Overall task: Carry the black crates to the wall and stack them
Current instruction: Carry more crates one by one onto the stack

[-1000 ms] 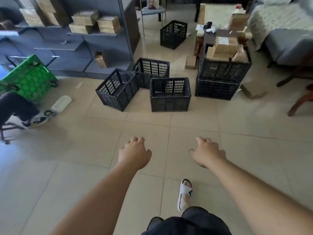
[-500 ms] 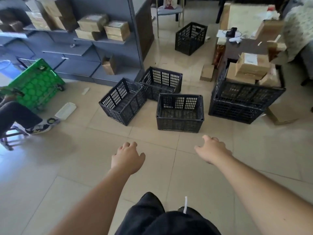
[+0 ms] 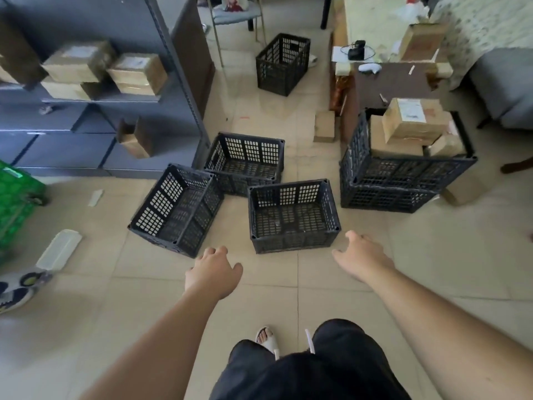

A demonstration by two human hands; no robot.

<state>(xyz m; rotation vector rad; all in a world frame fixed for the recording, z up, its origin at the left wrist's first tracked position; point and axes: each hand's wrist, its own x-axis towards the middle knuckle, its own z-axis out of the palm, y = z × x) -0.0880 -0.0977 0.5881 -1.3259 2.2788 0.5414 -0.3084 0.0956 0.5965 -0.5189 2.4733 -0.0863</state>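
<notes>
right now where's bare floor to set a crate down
Bare tile lies between the nearest crate and the left hand and right hand, and between the back crate and the far crate. Crowded: nearest, back and left crate bunch together, stacked crates close on the right.

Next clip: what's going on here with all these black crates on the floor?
A person stands over the nearest crate, both arms stretched toward it. The left hand and right hand are open, hold nothing and do not touch it yet. A second crate to its left and a third crate behind are also empty. A stacked pair on the right holds cardboard boxes.
</notes>
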